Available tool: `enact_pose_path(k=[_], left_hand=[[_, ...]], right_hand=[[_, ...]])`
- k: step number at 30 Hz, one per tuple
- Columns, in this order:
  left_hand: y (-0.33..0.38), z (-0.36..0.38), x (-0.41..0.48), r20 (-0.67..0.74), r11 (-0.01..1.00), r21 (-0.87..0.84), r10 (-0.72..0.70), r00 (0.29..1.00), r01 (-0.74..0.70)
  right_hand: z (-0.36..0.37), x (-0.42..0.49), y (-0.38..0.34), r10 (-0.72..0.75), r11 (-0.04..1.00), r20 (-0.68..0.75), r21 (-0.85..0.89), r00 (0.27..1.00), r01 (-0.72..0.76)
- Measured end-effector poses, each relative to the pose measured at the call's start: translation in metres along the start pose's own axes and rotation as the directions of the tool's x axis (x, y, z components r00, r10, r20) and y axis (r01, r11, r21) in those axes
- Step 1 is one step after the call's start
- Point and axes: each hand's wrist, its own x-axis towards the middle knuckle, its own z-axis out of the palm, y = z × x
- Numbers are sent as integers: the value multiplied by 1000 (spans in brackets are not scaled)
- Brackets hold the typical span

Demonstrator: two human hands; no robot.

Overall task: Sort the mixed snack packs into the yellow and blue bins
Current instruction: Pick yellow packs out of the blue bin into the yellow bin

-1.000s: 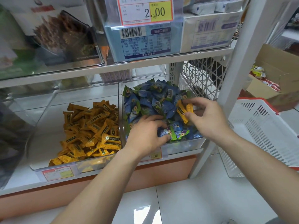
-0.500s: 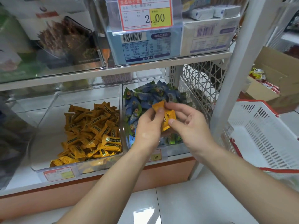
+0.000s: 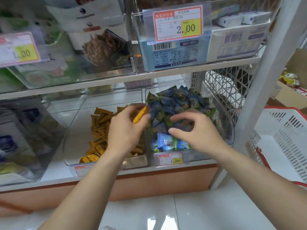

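Two forearms reach from below toward the lower shelf point(image 3: 54, 171). The left hand point(image 3: 126, 130), its back to the camera, pinches one yellow pack point(image 3: 140, 115) right at the divider between the bins. A short carry leftward and a low release over the yellow pile point(image 3: 99, 123) in the yellow bin point(image 3: 74, 113) should stop it bouncing out. The right hand point(image 3: 196, 130) hovers with fingers loosely curved and thumb apart, gripping nothing. It sits above the blue packs point(image 3: 174, 103) in the blue bin point(image 3: 197, 156), well placed to search for strays.

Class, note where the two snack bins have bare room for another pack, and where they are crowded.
Free: in the yellow bin, the floor between its left wall and the yellow packs, plus a strip behind them. Crowded: the blue bin, heaped with blue packs across its width.
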Motion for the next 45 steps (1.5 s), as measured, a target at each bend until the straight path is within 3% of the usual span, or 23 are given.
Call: enact_pose_path(k=[2,4,6,8,10,13,17,21,23,25,27,28,31,36,40,43,45], left_hand=[[-21,-21,8,-11,968,249,-37,999,38],[-37,-28,10,73,876,476,-127,989,77],[-44,-25,8,165,829,557,-169,972,49],[-40,-19,7,155,863,505,-85,984,-5],[-30,-10,6,140,882,461,39,989,-100],[-22,8,-2,226,891,394,145,963,-227],[-30,20,-5,227,944,285,100,969,-164],[-38,22,-5,235,973,200,63,970,-112],[-39,22,-5,244,980,165,64,968,-107],[-39,21,-4,248,982,152,71,966,-112],[-40,21,-3,257,986,128,71,964,-107],[-40,20,-4,262,988,115,73,962,-106],[-41,19,-5,262,989,93,83,961,-111],[-46,17,-5,279,994,73,54,959,-78],[-51,17,-5,298,996,37,65,952,-79],[-50,16,-6,297,997,39,58,953,-73],[-49,17,-7,299,996,39,64,952,-79]], right_hand=[[-7,7,7,-6,994,-67,-111,998,-2],[-11,11,13,-15,984,-95,-179,995,-2],[-8,12,15,-50,976,-55,-213,997,37],[2,11,12,-112,957,61,-262,992,125],[18,10,9,-146,896,272,-370,951,244],[34,9,11,-27,765,470,-559,882,321],[21,14,13,47,657,341,-719,939,228],[0,17,17,117,557,298,-809,947,186],[2,16,15,32,531,251,-825,967,196],[11,18,6,-161,596,165,-770,973,230],[24,20,-3,-255,719,153,-630,955,293],[32,22,-5,-245,740,204,-592,948,318],[46,27,2,-128,665,338,-668,933,333],[28,30,7,-11,620,292,-748,956,236],[18,26,1,78,430,216,-888,973,162],[21,26,-8,31,361,140,-925,990,119],[27,31,-15,-85,418,93,-900,992,120]])
